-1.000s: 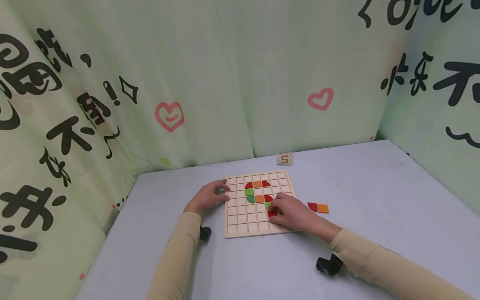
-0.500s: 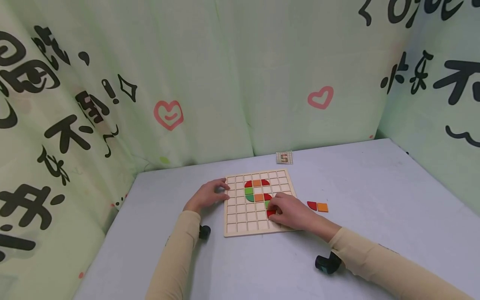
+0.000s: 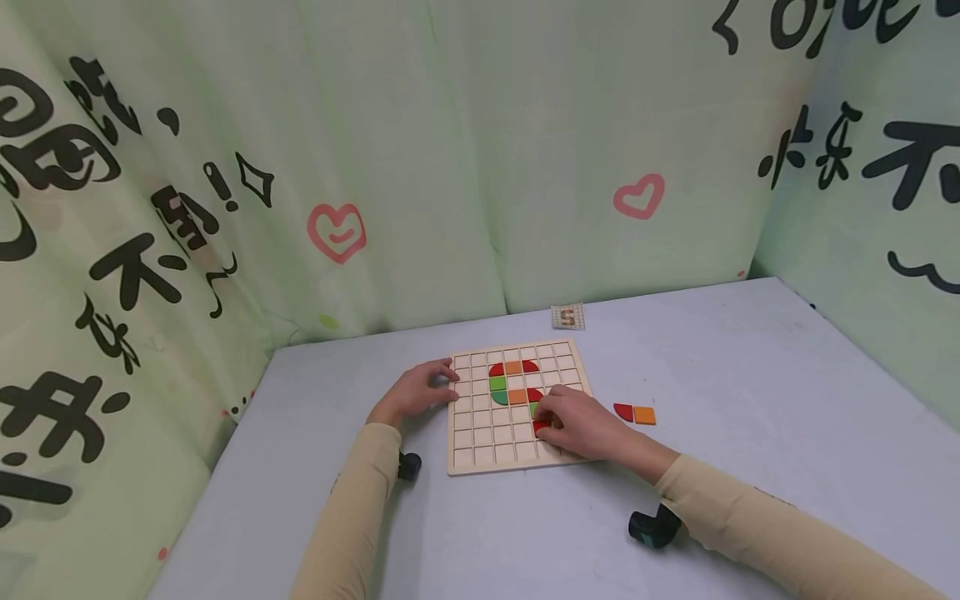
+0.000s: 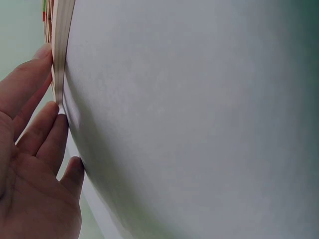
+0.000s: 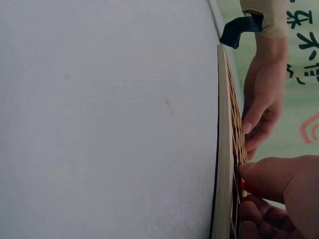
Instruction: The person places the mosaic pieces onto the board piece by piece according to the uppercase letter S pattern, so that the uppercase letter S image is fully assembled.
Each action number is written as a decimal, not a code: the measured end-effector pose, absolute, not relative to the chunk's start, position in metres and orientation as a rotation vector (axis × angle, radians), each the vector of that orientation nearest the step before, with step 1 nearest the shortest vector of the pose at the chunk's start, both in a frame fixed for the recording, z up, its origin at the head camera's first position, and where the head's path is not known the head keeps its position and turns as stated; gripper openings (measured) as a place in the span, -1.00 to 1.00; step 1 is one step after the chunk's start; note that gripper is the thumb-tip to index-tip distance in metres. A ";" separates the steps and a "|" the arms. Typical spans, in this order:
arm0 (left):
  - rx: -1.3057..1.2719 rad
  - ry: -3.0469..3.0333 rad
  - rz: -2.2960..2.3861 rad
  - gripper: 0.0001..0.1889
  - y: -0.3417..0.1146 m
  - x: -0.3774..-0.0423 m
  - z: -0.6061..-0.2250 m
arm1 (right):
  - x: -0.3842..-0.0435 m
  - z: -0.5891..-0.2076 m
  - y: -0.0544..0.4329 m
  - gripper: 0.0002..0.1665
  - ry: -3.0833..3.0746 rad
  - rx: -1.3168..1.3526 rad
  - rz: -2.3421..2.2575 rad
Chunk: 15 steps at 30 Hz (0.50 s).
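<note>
A wooden grid board (image 3: 483, 437) lies on the table with red, orange and green tiles in its cells. My left hand (image 3: 414, 392) rests at the board's left edge; its thumb and fingertips touch the rim, as the left wrist view also shows. Over the lower right of the grid, my right hand (image 3: 581, 423) has its thumb and fingers pinched at a red tile (image 3: 539, 427). Just above that tile a green tile (image 3: 534, 409) is partly covered by the fingers. In the right wrist view a bit of red (image 5: 242, 185) shows by the thumb.
Right of the board, a red quarter-round tile (image 3: 623, 412) and an orange square tile (image 3: 644, 415) lie side by side. A small pattern card (image 3: 567, 317) is at the table's (image 3: 720, 367) back edge, before a green curtain (image 3: 480, 167).
</note>
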<state>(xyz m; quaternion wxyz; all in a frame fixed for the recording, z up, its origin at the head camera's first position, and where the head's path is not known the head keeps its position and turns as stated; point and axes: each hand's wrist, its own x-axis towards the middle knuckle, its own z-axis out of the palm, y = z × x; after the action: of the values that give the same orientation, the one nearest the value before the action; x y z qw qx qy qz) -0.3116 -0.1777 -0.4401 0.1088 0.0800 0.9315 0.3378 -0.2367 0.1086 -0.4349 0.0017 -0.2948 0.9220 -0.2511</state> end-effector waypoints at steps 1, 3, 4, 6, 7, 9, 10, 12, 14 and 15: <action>0.232 2.739 0.992 -0.72 -0.178 -0.312 -0.440 | -0.237 -0.435 0.109 -0.86 2.890 -0.926 -0.792; 0.228 2.737 0.996 -0.72 -0.177 -0.312 -0.441 | -0.237 -0.435 0.108 -0.86 2.884 -0.929 -0.796; 0.224 2.736 0.996 -0.72 -0.177 -0.312 -0.441 | -0.237 -0.435 0.108 -0.86 2.880 -0.931 -0.798; 0.221 2.734 0.997 -0.72 -0.177 -0.311 -0.441 | -0.238 -0.435 0.108 -0.86 2.875 -0.934 -0.795; 0.223 2.736 0.995 -0.72 -0.177 -0.311 -0.441 | -0.238 -0.435 0.108 -0.86 2.873 -0.934 -0.794; 0.220 2.736 0.993 -0.72 -0.177 -0.311 -0.441 | -0.238 -0.435 0.108 -0.86 2.872 -0.933 -0.790; 0.220 2.737 0.992 -0.72 -0.177 -0.311 -0.441 | -0.238 -0.435 0.107 -0.86 2.872 -0.932 -0.788; 0.218 2.739 0.995 -0.72 -0.177 -0.311 -0.441 | -0.238 -0.435 0.107 -0.86 2.872 -0.927 -0.788; 0.211 2.737 1.000 -0.72 -0.177 -0.311 -0.441 | -0.238 -0.435 0.107 -0.86 2.869 -0.925 -0.794; 0.209 2.736 1.004 -0.72 -0.177 -0.311 -0.441 | -0.238 -0.435 0.107 -0.86 2.866 -0.925 -0.799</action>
<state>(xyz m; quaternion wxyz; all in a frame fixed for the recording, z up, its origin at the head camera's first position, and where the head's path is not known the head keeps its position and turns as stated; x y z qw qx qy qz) -0.3106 -0.1771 -0.4406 0.1098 0.0710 0.9307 0.3416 -0.2378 0.1066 -0.4345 0.0127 -0.2968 0.9198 -0.2564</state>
